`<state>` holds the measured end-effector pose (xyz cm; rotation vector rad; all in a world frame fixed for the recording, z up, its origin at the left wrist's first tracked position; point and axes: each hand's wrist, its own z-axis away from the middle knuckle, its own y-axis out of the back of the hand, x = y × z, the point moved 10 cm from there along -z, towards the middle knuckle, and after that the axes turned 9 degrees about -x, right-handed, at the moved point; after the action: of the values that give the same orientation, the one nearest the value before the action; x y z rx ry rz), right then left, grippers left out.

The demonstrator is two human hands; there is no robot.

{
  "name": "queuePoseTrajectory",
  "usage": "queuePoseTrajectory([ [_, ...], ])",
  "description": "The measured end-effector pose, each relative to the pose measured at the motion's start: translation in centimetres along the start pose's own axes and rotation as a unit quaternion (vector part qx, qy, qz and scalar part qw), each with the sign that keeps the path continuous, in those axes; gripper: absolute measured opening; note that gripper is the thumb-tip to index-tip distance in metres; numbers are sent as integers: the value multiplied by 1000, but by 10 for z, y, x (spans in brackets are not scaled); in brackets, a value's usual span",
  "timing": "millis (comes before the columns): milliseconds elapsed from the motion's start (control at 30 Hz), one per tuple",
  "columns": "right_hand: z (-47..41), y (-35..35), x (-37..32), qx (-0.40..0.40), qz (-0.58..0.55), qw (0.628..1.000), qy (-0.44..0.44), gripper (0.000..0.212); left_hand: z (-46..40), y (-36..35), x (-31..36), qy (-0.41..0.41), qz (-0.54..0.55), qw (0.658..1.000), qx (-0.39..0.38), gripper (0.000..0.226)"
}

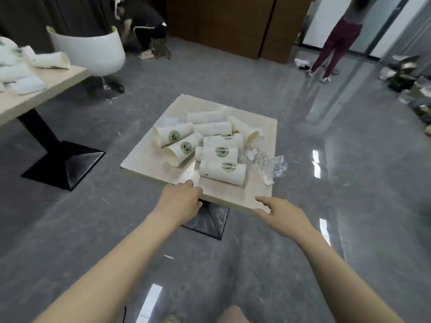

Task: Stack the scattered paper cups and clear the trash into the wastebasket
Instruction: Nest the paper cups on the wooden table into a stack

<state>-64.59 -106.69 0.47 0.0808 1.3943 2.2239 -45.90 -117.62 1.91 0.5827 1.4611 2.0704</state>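
Opening step, nothing stacked. Your left hand (180, 201) loosely curled, empty, at table (144, 157) edge; right hand (281, 212) spread, empty. Next: grab nearest cup (222, 172), 12 o'clock.

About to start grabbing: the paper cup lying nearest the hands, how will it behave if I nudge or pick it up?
The nearest cup lies on its side on the table, so a nudge would probably roll it, curving since it tapers. It looks like thin paper and empty, so likely light and easily crushed. Both the left hand and right hand are empty.
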Motion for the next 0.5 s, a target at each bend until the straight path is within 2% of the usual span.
queuePoseTrajectory([
  [167, -47, -7, 24, -30, -55, 998, -24, 43, -63, -11, 2, -29, 14, 999, -20, 35],
  [300, -89, -7, 36, -32, -200, 979, 21, 39, -102, -18, 6, -47, 34, 998, -21, 51],
  [500, -150, -11, 42, -112, -251, 958, 79, 38, -151, -34, 8, -23, 71, 996, -44, 65],
])
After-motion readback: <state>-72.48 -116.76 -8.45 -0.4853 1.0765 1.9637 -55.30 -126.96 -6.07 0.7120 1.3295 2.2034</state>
